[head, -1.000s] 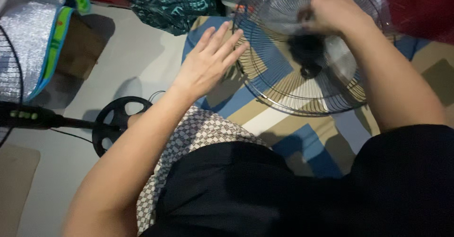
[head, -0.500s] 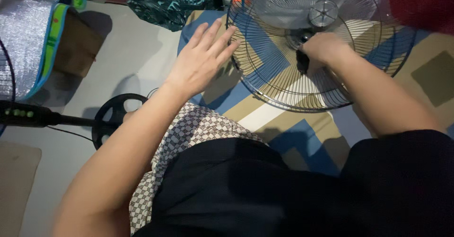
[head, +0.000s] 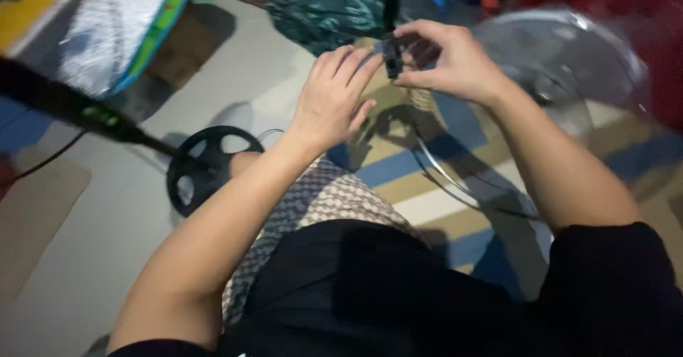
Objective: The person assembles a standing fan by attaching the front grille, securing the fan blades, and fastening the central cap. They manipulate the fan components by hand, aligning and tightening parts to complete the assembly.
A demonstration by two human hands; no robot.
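Observation:
My right hand (head: 448, 61) is raised in front of me and pinches a small black part (head: 392, 56) between thumb and fingers. My left hand (head: 333, 97) reaches up to it with fingers spread, its fingertips touching or nearly touching the black part. Behind and to the right of both hands lies a round wire fan guard (head: 569, 65), blurred, on a patterned mat (head: 427, 165) of blue, tan and white stripes. My arms cross over my lap, which is covered by checked cloth (head: 313, 207) and a black garment.
A fan's round black base (head: 206, 165) with its dark pole (head: 64, 104) lies on the pale floor at the left. A silver padded mat with green edging (head: 114, 33) is at top left, a patterned teal bag (head: 327, 8) at the top centre.
My right hand has left the middle of the fan guard and lifted the small black part up and left. My left hand rose to meet it. The view swung left.

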